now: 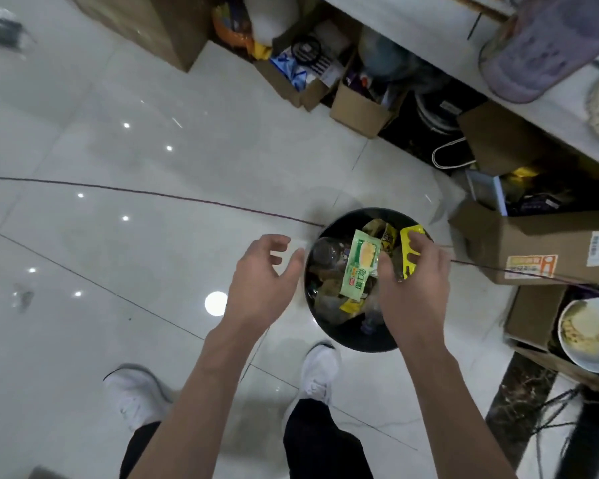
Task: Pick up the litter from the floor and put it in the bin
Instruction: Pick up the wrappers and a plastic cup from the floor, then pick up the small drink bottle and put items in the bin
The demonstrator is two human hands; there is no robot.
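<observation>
Head view: right hand (412, 288) holds yellow wrapper (411, 233) pointing lengthwise away.

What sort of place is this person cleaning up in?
Probably a cluttered storage corner of a home or small shop: open cardboard boxes of odds and ends crowd under a white counter, beside a glossy tiled floor and a black bin full of wrappers.

bin (360, 342): black
long wrapper (359, 267): light green with a yellow stripe
small wrapper (411, 235), at 2 o'clock in the bin: bright yellow
floor (118, 160): shiny white tiles, thin dark lines
shoes (135, 392): white
box (533, 247), at 3 o'clock from the bin: brown
</observation>
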